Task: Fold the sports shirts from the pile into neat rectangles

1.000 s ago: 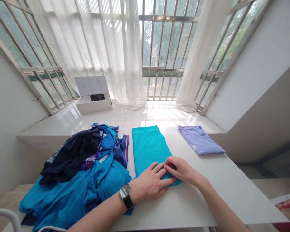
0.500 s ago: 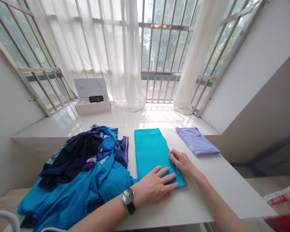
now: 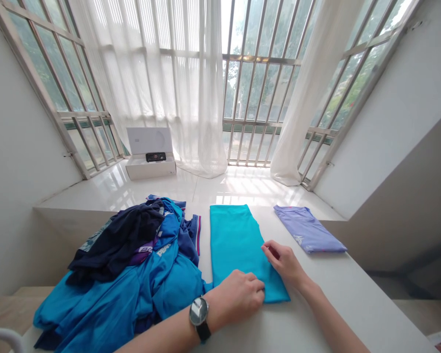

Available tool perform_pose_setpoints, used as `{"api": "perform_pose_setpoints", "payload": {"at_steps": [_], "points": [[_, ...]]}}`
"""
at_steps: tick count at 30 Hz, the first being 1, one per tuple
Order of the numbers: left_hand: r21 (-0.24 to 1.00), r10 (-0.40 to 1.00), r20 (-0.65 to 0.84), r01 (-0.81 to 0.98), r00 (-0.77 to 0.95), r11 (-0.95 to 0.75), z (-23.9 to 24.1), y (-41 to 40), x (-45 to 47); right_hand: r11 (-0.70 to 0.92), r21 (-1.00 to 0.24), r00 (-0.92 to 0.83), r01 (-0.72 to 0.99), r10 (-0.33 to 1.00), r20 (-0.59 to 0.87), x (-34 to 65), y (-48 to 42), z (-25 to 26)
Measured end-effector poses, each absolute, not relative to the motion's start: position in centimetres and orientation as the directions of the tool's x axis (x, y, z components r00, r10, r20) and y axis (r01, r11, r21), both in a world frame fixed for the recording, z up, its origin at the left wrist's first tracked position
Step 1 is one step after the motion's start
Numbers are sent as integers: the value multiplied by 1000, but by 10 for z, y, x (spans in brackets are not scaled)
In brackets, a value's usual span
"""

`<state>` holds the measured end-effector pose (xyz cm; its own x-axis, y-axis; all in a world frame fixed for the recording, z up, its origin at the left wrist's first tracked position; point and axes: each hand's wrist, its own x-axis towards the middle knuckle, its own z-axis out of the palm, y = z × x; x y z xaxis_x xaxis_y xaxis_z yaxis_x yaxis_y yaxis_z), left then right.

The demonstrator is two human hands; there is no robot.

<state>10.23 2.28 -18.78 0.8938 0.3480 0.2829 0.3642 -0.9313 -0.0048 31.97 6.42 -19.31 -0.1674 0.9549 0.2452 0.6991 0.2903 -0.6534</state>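
A teal garment [image 3: 237, 240], folded into a long strip, lies flat on the white table [image 3: 353, 294] in front of me. My left hand [image 3: 238, 296], with a black watch on its wrist, has curled fingers pinching the strip's near edge. Over at the strip's right edge my right hand [image 3: 284, 260] grips the cloth with bent fingers. A heap of unfolded blue, navy and purple clothes [image 3: 132, 264] lies to the left of the strip, just beside my left forearm.
A folded lilac shirt [image 3: 308, 235] lies at the table's far right. Beyond the table a glossy white sill holds an open white box [image 3: 150, 159] near sheer curtains and barred windows. A grey wall ledge runs along the right.
My left hand went from lying flat on the strip to curling its fingers on the near edge. My right hand slid along the right edge, away from the left hand.
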Motion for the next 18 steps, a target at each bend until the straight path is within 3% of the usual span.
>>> {"api": "perform_pose_setpoints", "payload": {"at_steps": [6,8,10,13,18], "points": [[-37,384,345,421,857,-906,-203,18,113,324,-739,-287,590,940,183,311,56,-182],[8,437,327,460,838,-888,-205,19,116,315,-767,-348,559,929,128,311,54,-176],[136,530,297,514,794,-847,-203,22,117,292,-791,-406,538,912,61,312,53,-172],[420,699,253,575,669,-702,-197,34,115,272,-817,-505,508,862,-27,318,53,-168],[772,859,102,505,502,-386,-191,57,110,231,-822,-565,520,815,-129,325,51,-161]]}}
